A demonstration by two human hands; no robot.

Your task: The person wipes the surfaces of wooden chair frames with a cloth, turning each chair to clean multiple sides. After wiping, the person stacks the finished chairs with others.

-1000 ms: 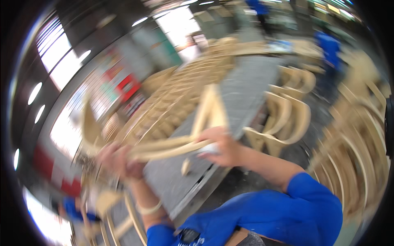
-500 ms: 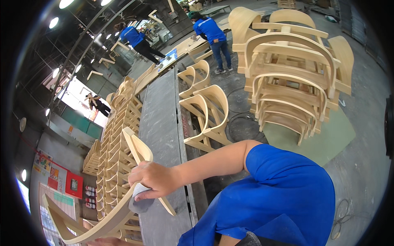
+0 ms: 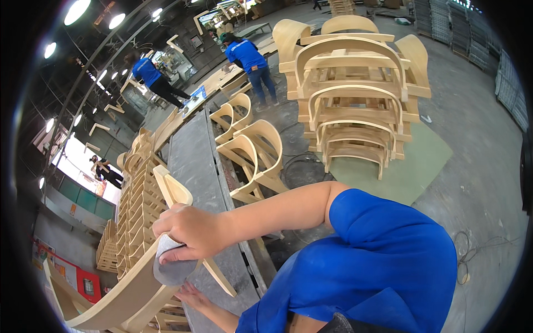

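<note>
My right hand [image 3: 191,228] is closed on a folded grey piece of sandpaper [image 3: 176,267], pressing it against the curved wooden rail of a pale chair frame [image 3: 130,294]. The frame stands tilted over the grey table, with an upright leg [image 3: 173,187] rising beyond my hand and another leg [image 3: 219,276] angled down beside it. Below the sandpaper, my left hand [image 3: 194,297] lies next to the rail's lower side, its visible fingers stretched out and slightly apart. Part of that hand's contact with the wood is hidden.
A long grey table [image 3: 191,150] runs away from me, with rows of chair frames [image 3: 136,200] on its left. More curved frames [image 3: 258,152] stand at its right edge. A tall stack of chair frames [image 3: 355,91] rests on a green mat [image 3: 422,161]. Two people in blue work farther off.
The view has turned to the right. My left hand has come up from below the frame into clearer sight beside the rail. My right hand keeps the sandpaper on the wood.
</note>
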